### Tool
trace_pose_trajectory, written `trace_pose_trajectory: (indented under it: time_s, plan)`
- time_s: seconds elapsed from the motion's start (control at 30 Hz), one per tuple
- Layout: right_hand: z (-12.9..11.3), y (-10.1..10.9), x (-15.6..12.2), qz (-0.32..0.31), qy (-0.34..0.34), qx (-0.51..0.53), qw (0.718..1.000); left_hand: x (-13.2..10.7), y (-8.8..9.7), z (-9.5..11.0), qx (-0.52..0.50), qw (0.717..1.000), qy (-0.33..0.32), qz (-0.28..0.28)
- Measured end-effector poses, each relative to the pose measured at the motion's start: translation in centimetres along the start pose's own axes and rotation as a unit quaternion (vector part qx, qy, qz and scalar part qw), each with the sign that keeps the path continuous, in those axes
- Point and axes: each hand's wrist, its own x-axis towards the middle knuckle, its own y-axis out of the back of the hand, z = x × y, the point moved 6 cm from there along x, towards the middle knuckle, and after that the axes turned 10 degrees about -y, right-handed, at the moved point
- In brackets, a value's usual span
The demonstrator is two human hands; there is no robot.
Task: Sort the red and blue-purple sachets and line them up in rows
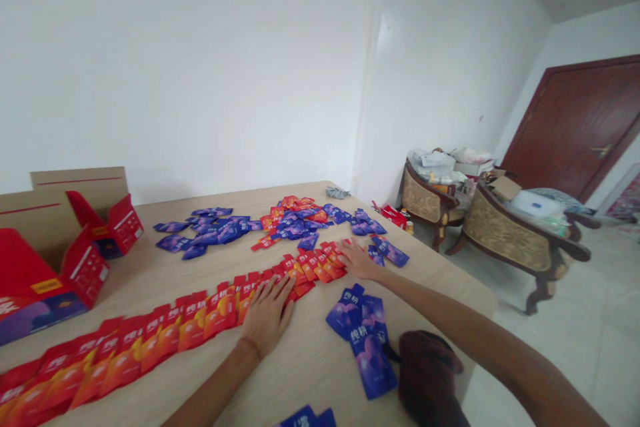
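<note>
Left hand (267, 313) flat on red sachets (194, 323), fingers slightly spread, right hand (359, 260) at row's far end, fingers extended, blue sachets (369, 353) nearby.

Left hand (269, 312) bare; thin reddish-brown cord-like bracelet (251, 347) round the wrist — single narrow band, finer detail blurred. Right hand (359, 260) bare — forearm (480, 345) uncovered down to near edge.

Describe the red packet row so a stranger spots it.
Find the pale table, then the left hand and right hand over it. Reaching them from the picture's lower left is the red row. It forms one long overlapping line, while the purple packets lie loose.
</note>
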Motion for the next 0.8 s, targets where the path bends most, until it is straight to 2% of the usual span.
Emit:
trace_pose_trajectory:
  time_s: [0.07, 0.27, 0.37, 0.47, 0.53, 0.67, 0.8]
  plan:
    - [0.8, 1.1, -0.9, 0.016, -0.009, -0.007, 1.000, 0.0, 0.0, 0.0, -0.003, 1.000, 0.000, 0.006]
    - [0.4, 1.4, -4.0, -0.020, 0.097, -0.057, 0.993, 0.0, 0.0, -0.1, -0.002, 1.000, 0.001, 0.007]
    - [1.2, 1.7, -4.2, -0.017, 0.074, -0.030, 0.997, 0.1, -0.3, -0.2, -0.003, 1.000, 0.005, -0.005]
    - [4.5, 2.3, -3.8, -0.001, -0.016, -0.002, 1.000, 0.1, -0.4, -0.2, -0.002, 1.000, 0.010, -0.014]
    - [7.2, 2.2, -3.9, -0.001, -0.058, -0.018, 0.998, 0.1, -0.4, -0.2, -0.002, 1.000, 0.012, -0.017]
    - [11.3, 0.6, -5.4, -0.028, -0.073, -0.023, 0.997, 0.1, -0.4, -0.3, -0.004, 1.000, 0.016, -0.021]
    - [13.4, -0.2, -7.5, -0.023, -0.050, 0.048, 0.997, 0.1, -0.4, -0.3, -0.006, 1.000, 0.015, -0.016]
